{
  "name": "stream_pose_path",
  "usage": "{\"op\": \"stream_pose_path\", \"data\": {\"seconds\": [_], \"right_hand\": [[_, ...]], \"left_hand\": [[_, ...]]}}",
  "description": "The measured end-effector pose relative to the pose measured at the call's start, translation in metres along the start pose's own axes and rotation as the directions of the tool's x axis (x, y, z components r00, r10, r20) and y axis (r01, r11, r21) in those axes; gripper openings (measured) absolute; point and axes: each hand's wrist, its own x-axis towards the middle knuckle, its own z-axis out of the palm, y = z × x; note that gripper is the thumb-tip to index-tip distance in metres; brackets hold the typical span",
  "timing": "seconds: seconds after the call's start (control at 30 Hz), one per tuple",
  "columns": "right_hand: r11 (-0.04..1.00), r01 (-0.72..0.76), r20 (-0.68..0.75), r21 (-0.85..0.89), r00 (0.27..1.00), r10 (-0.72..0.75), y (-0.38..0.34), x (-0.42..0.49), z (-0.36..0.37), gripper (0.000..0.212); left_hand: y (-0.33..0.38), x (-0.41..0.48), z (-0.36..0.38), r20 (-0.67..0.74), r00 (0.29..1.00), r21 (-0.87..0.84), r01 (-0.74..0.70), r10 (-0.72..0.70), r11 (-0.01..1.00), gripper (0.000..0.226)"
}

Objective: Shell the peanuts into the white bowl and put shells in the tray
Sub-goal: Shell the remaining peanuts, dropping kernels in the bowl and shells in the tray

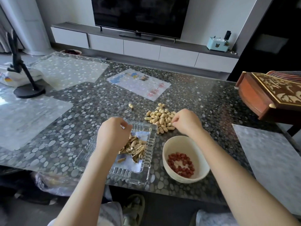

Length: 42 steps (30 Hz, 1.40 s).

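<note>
**A:** Where are the peanuts lying?

**B:** The pile of unshelled peanuts (158,118) is sitting on the table (203,101), just beyond the white bowl (184,143) and touching the far right corner of the glass tray (143,171). One stray peanut (130,105) is lying apart, to the far left of the pile.

**A:** And what are the hands doing?

**B:** The right hand (187,122) is reaching over the bowl to the pile's right edge. Its fingers are curling in and pinching a pod (170,124) there. The left hand (112,134) is hovering over the tray with its back to the camera and its fingers curled under. I cannot tell whether they are holding anything.

**A:** What is filling the bowl and tray?

**B:** Red-skinned kernels (180,163) are lying in a loose ring on the bowl's bottom. Broken shells (135,148) are heaping up in the middle of the tray, partly under the left hand. The bowl is standing just right of the tray, near the table's front edge.

**A:** Anything further out?

**B:** A printed sheet (140,84) is lying beyond the pile. A black stand (24,75) is standing at the far left and a carved wooden box (267,95) at the right. A dark television (140,15) is sitting on the low cabinet (141,48) behind.
</note>
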Motion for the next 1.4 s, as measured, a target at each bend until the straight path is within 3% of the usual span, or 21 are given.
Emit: {"op": "stream_pose_path", "data": {"seconds": [0.17, 0.37, 0.53, 0.63, 0.73, 0.83, 0.9, 1.03, 1.23, 1.4], "right_hand": [[0.994, -0.088, 0.197, -0.062, 0.975, 0.099, 0.02, 0.034, 0.013, 0.03], [0.997, -0.06, 0.216, 0.042, 0.975, 0.05, 0.023, 0.033, 0.021, 0.03], [0.998, 0.002, 0.162, 0.056, 0.987, -0.011, 0.034, 0.023, 0.009, 0.02], [0.995, 0.057, 0.015, 0.079, 0.998, -0.059, 0.039, 0.005, -0.009, 0.019], [0.931, 0.162, -0.094, 0.327, 0.986, -0.138, 0.038, -0.031, -0.025, 0.017], [0.776, 0.181, -0.017, 0.604, 0.977, -0.215, 0.033, -0.072, -0.032, 0.019], [0.713, 0.177, 0.014, 0.678, 0.967, -0.253, 0.032, -0.093, -0.034, 0.031], [0.704, 0.226, -0.006, 0.673, 0.954, -0.3, 0.034, -0.115, -0.033, 0.039], [0.692, 0.29, -0.059, 0.661, 0.94, -0.337, 0.039, -0.124, -0.024, 0.028], [0.635, 0.379, -0.242, 0.673, 0.924, -0.295, 0.034, -0.13, -0.016, 0.028]], "left_hand": [[0.005, -0.001, 0.003, -0.014, 1.0, -0.047, -0.011, 0.01, 0.999, 0.019], [0.014, -0.004, 0.005, -0.006, 0.999, -0.054, -0.046, 0.045, 0.998, 0.025], [0.02, -0.006, 0.007, 0.004, 0.997, -0.106, -0.073, 0.074, 0.992, 0.024], [0.026, -0.01, 0.009, 0.003, 0.994, -0.166, -0.111, 0.113, 0.98, 0.034], [0.038, -0.019, 0.012, 0.048, 0.984, -0.297, -0.15, 0.172, 0.943, 0.036], [0.052, -0.032, 0.013, 0.099, 0.962, -0.506, -0.172, 0.255, 0.845, 0.016], [0.058, -0.04, 0.014, 0.145, 0.941, -0.62, -0.154, 0.306, 0.77, 0.015], [0.064, -0.049, 0.018, 0.197, 0.913, -0.631, -0.16, 0.357, 0.759, 0.026], [0.072, -0.056, 0.029, 0.258, 0.908, -0.669, -0.078, 0.329, 0.739, 0.028], [0.082, -0.064, 0.038, 0.208, 0.92, -0.713, -0.09, 0.332, 0.696, 0.029]]}}
